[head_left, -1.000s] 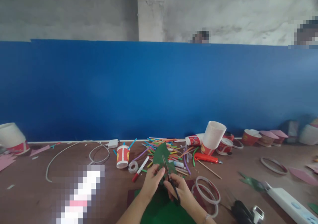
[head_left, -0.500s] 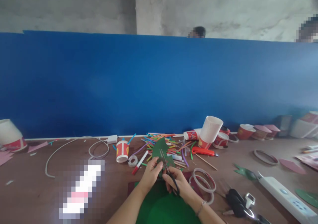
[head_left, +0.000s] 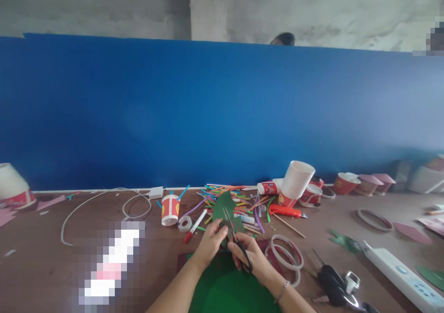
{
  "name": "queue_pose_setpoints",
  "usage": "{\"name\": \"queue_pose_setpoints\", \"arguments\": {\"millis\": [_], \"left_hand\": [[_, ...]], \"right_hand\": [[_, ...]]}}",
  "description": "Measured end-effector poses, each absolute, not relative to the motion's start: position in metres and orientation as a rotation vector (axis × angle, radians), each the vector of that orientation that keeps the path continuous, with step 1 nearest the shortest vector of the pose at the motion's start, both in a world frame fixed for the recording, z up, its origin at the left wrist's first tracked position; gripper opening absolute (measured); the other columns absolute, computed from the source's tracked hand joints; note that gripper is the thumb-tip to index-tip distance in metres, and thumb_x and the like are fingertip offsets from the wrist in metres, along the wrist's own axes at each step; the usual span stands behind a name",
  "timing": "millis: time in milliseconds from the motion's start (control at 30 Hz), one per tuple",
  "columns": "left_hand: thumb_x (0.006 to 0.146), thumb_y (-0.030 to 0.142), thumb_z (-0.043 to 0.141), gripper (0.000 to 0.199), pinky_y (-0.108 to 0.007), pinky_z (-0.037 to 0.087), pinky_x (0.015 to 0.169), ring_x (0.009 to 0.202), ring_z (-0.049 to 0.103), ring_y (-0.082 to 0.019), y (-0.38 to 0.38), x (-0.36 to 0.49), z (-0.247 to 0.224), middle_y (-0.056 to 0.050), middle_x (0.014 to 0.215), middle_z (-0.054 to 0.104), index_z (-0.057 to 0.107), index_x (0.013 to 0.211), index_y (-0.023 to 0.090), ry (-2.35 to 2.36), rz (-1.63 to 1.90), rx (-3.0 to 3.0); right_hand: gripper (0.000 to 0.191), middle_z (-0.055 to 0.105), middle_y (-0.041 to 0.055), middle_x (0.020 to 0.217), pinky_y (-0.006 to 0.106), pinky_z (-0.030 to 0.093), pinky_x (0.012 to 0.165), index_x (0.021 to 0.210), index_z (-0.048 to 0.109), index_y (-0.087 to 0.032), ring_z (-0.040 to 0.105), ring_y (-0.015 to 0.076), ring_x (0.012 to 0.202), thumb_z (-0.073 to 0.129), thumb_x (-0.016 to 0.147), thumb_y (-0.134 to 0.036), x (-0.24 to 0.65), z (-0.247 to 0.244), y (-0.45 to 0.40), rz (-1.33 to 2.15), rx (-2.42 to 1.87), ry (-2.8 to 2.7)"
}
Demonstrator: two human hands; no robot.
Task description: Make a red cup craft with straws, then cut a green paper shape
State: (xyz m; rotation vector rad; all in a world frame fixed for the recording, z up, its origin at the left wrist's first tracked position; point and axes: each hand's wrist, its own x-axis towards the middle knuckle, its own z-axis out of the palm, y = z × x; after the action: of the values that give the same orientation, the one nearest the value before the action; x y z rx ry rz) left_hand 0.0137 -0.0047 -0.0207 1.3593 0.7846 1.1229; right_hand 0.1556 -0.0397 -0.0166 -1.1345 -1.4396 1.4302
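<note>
My left hand (head_left: 212,242) pinches a piece of dark green paper (head_left: 222,205) that points away from me. In my right hand (head_left: 250,253) are black-handled scissors (head_left: 246,256), fingers wrapped round the handles. The scissor blades stand slightly apart at the green paper, close to my left thumb. How far the blades reach into the paper is hard to make out. Beneath my wrists lies a large green sheet (head_left: 232,287), with a dark red sheet partly covered under it. A bracelet circles my right wrist.
Colourful sticks (head_left: 243,202) lie scattered behind my hands. A paper cup (head_left: 170,209), tape roll (head_left: 185,223) and red marker (head_left: 195,226) are left; stacked cups (head_left: 297,183), an orange cutter (head_left: 285,210), tape rings (head_left: 286,253), keys (head_left: 331,280) and a power strip (head_left: 402,271) right. A blue partition (head_left: 208,114) stands behind.
The view has shifted slightly. Both hands keep nearly the same hold on the green paper and scissors. The head behind the partition sits a little farther right.
</note>
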Motion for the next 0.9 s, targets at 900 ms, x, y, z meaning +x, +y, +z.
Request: {"name": "queue_pose_setpoints", "arguments": {"millis": [900], "left_hand": [[0.081, 0.036, 0.046, 0.027, -0.025, 0.033, 0.065, 0.066, 0.040, -0.014, -0.009, 0.018, -0.007, 0.002, 0.064, 0.042, 0.045, 0.061, 0.018, 1.038, 1.220, 1.559]], "right_hand": [[0.039, 0.051, -0.0049, 0.045, 0.016, 0.029, 0.035, 0.072, 0.050, -0.017, 0.044, 0.0069, 0.039, 0.064, 0.069, -0.053, 0.157, -0.018, -0.038, 1.422, -1.103, -1.449]]}}
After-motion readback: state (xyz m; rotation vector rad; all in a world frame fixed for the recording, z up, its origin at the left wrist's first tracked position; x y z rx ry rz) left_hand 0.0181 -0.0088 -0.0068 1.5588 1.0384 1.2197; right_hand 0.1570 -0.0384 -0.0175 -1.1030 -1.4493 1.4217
